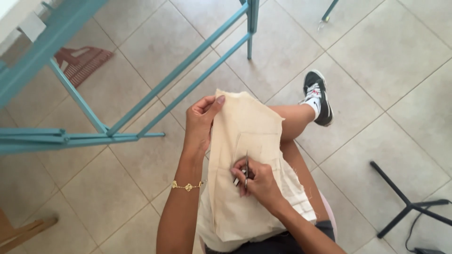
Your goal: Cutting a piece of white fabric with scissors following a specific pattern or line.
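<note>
A cream fabric piece (247, 127) with a stitched pocket outline lies draped over my lap and crossed leg. My left hand (200, 122) grips the cloth's upper left edge, thumb on top, with a gold bracelet on that wrist. My right hand (256, 181) is closed on a small metal tool (246, 167), likely thread snips or tweezers, its tip touching the cloth at the pocket's lower left seam. Frayed threads hang off the fabric's right edge.
A teal metal frame (141, 101) of a table or rack stands to the left and front. My foot in a black sneaker (318, 96) rests on the tiled floor. A black stand base (405, 204) sits at right. A reddish mat (82, 63) lies far left.
</note>
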